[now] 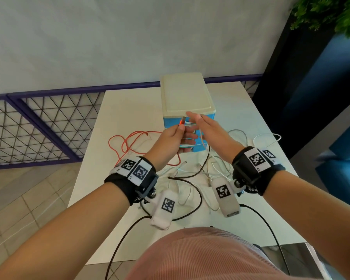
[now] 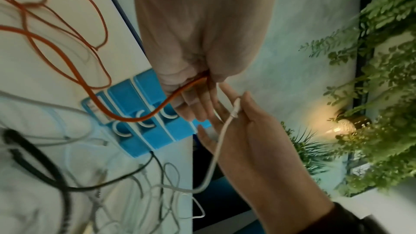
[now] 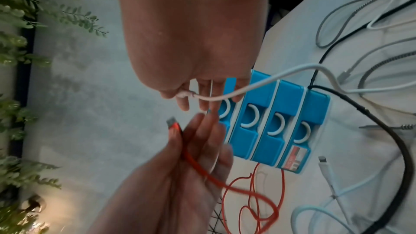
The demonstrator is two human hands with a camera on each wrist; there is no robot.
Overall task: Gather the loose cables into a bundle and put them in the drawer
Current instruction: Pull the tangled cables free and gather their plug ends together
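A blue drawer unit (image 1: 185,93) with a cream top stands at the back of the white table (image 1: 129,110), its several drawers all closed (image 3: 270,131). In front of it my left hand (image 1: 181,128) pinches the plug end of a red cable (image 3: 173,124); the cable's loops (image 1: 125,142) trail to the left on the table. My right hand (image 1: 198,118), close beside the left, pinches the end of a white cable (image 3: 184,94) between thumb and fingers, and the cable hangs down past the drawers (image 2: 216,149). Neither hand touches the unit.
Loose black (image 1: 198,190), white (image 1: 216,168) and grey braided (image 1: 238,132) cables lie tangled on the table between me and the unit. A purple mesh railing (image 1: 49,122) runs along the left. A plant (image 1: 331,13) and blue seating (image 1: 341,168) are on the right.
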